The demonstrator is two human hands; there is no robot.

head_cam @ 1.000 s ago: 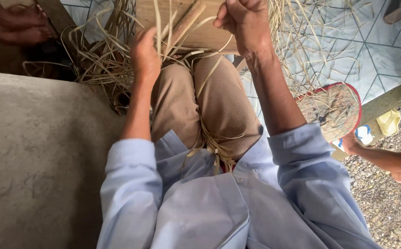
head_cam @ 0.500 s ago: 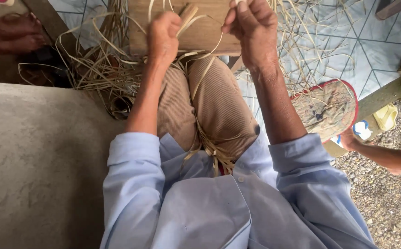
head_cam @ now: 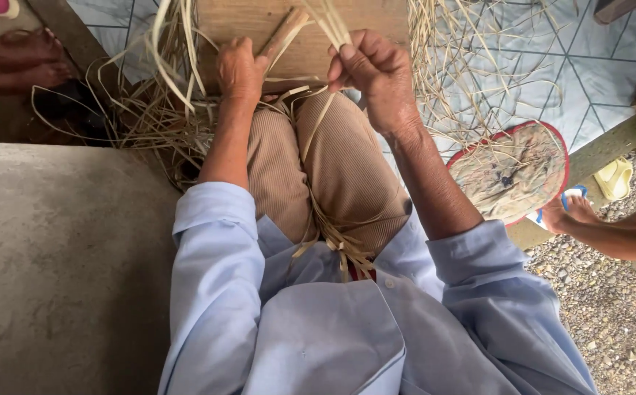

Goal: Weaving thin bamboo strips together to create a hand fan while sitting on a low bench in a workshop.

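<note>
Over tan-trousered knees at the far centre, the left hand point(head_cam: 239, 69) grips a stick on a wooden board point(head_cam: 332, 33) while the right hand point(head_cam: 376, 77) pinches pale straw strips point(head_cam: 330, 22), with loose heaps around apparently unworked.

No packages, labels, signs or screens.

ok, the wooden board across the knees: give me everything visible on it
The wooden board is a flat, light brown plank with visible grain, lying across the knees and cut off by the top edge of the view. The left hand rests on its near edge, gripping a short brown stick that lies slanted on the board. The right hand pinches pale straw strips above it. Loose strips drape over its left side.
</note>
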